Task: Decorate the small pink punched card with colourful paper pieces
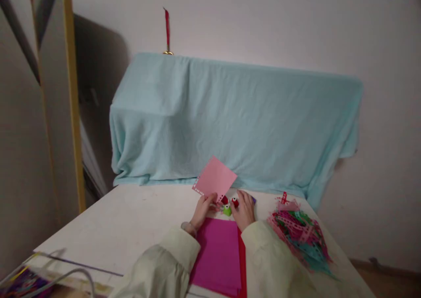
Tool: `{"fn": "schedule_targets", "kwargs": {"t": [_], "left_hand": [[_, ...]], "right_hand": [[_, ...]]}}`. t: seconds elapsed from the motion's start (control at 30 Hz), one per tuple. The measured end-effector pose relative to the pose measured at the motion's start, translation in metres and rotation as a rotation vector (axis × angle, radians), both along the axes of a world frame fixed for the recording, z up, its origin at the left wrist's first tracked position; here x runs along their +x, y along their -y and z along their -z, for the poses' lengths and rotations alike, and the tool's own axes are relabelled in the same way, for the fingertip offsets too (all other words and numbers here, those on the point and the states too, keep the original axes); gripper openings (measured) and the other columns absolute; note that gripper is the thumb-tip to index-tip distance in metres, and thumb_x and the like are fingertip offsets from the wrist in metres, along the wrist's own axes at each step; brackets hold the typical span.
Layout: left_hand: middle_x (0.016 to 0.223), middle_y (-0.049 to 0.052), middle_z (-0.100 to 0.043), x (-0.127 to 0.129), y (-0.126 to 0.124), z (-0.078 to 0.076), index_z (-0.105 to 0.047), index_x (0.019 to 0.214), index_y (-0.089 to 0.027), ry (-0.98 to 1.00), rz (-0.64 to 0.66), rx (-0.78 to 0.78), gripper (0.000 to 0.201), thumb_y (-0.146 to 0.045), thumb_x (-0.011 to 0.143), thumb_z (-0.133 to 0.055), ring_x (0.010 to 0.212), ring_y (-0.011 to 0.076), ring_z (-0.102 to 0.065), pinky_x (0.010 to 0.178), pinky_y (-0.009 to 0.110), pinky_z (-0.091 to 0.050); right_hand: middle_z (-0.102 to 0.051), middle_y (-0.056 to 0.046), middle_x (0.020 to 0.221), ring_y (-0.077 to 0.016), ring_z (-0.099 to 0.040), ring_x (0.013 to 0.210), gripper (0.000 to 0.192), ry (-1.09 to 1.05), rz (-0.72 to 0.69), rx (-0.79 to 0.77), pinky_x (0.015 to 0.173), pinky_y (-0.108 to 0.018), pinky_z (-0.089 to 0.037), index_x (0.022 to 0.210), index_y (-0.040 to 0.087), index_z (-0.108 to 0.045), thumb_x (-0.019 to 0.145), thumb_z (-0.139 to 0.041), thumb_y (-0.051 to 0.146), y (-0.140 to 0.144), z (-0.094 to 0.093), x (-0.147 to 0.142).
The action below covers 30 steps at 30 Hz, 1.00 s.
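Note:
My left hand [204,208] pinches the lower corner of a pink square of paper [215,177], which is tilted up with a row of punched holes along its left and lower edges. My right hand [244,209] has its fingers curled around a small red animal-shaped piece [234,202] with a white eye. Between the hands sits a similar green piece [226,210], also with eyes. Another red piece [224,200] shows partly behind the pink paper's edge. A stack of magenta paper [217,254] lies below my hands.
Red paper [242,263] sticks out beneath the magenta stack. At the right is a heap of hole-punched paper strips [301,232]. A light blue cloth [237,122] drapes behind the white table [108,223]. A grey cable [77,271] curves at the lower left.

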<state>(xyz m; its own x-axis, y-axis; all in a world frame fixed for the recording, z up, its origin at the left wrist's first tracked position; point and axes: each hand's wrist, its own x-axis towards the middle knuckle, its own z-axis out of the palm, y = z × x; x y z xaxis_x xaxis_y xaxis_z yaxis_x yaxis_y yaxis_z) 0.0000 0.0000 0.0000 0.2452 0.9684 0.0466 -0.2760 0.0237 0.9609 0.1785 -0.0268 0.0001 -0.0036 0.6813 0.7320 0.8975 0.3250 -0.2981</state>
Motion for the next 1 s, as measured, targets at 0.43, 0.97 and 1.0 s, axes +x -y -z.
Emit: {"fn": "schedule_targets", "kwargs": {"t": [0.43, 0.97, 1.0], "left_hand": [[0.067, 0.007, -0.065, 0.002, 0.0, 0.004, -0.062, 0.068, -0.011, -0.028, 0.041, 0.0, 0.021, -0.031, 0.065, -0.057, 0.056, 0.0159, -0.061, 0.056, 0.026, -0.046], [0.095, 0.015, -0.068, 0.003, 0.012, -0.008, -0.062, 0.103, -0.009, 0.034, -0.087, 0.119, 0.051, -0.049, 0.07, -0.066, 0.08, 0.0218, -0.063, 0.071, 0.031, -0.05], [0.094, 0.015, -0.068, 0.004, 0.012, -0.006, -0.062, 0.101, -0.009, 0.023, -0.066, 0.12, 0.051, -0.049, 0.07, -0.065, 0.077, 0.0215, -0.064, 0.069, 0.031, -0.05]], "right_hand": [[-0.055, -0.011, 0.109, -0.0257, -0.049, 0.106, 0.033, -0.105, -0.23, -0.043, 0.094, -0.043, -0.039, 0.116, 0.019, -0.053, 0.085, -0.046, 0.024, 0.019, -0.024, -0.028], [-0.054, -0.011, 0.122, -0.0233, -0.052, 0.111, 0.054, -0.228, -0.334, -0.13, 0.094, -0.039, -0.043, 0.138, 0.021, -0.032, 0.086, -0.046, 0.023, 0.029, -0.025, -0.044], [-0.056, -0.011, 0.12, -0.0232, -0.054, 0.108, 0.053, -0.245, -0.328, -0.14, 0.092, -0.039, -0.045, 0.138, 0.021, -0.032, 0.086, -0.046, 0.023, 0.028, -0.024, -0.043]]}}
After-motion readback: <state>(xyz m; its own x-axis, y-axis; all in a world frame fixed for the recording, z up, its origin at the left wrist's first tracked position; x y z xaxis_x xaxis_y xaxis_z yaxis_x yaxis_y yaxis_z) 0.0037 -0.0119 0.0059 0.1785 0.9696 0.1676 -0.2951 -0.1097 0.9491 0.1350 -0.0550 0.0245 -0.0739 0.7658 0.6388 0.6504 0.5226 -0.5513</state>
